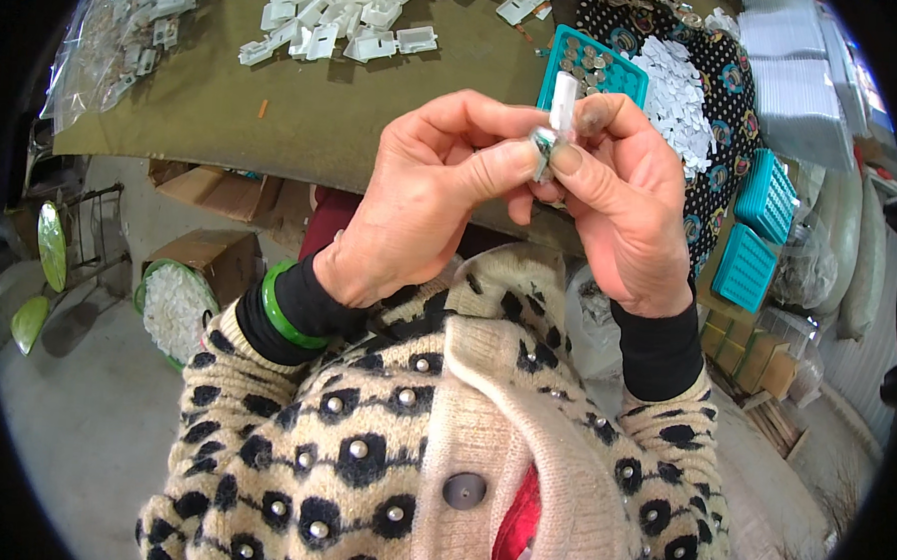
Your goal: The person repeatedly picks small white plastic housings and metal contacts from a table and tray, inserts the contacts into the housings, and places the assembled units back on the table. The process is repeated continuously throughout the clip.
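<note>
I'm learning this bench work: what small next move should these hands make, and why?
Perhaps have the left hand and right hand press the small shiny part gently toward the white piece: both pinch close around it, and the white piece rises just above.

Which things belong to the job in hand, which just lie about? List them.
Likely in use:
white piece in left hand and right hand
teal tray of round pieces
white casings
pile of white pieces

Probably just lying about:
orange stick
teal trays, right
cardboard box
</note>
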{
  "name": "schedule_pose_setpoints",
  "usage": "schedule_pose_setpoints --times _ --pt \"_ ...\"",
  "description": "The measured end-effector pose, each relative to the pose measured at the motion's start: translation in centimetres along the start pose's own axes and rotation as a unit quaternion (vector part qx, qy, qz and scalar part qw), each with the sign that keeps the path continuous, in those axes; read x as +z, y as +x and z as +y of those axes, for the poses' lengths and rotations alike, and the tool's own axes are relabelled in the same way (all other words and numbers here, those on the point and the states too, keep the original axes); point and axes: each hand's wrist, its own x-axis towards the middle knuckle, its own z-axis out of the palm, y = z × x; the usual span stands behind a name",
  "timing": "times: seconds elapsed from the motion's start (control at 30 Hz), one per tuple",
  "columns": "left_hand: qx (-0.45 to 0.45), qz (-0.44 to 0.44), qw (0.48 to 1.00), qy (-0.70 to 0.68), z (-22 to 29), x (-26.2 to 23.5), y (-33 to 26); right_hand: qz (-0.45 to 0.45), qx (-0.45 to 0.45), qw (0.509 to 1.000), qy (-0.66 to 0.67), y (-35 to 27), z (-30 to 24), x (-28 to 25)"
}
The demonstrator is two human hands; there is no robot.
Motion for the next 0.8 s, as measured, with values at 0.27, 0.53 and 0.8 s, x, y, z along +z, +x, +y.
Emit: schedule_pose_setpoints --times 0.27,0.53,0.8 --pt "0.007 -0.010 1.000 0.022 -0.2 -0.4 -0.1 0.019 -0.007 1.000 -0.022 0.2 0.5 0.6" --pt "-0.036 -0.005 0.999 -0.037 0.2 -0.9 -0.2 0.070 -0.152 0.963 -0.213 1.2 0.6 0.6" --pt "-0.037 -0.022 0.996 -0.080 0.1 -1.3 -0.1 0.123 -0.286 0.893 -0.326 0.4 2.3 1.6"
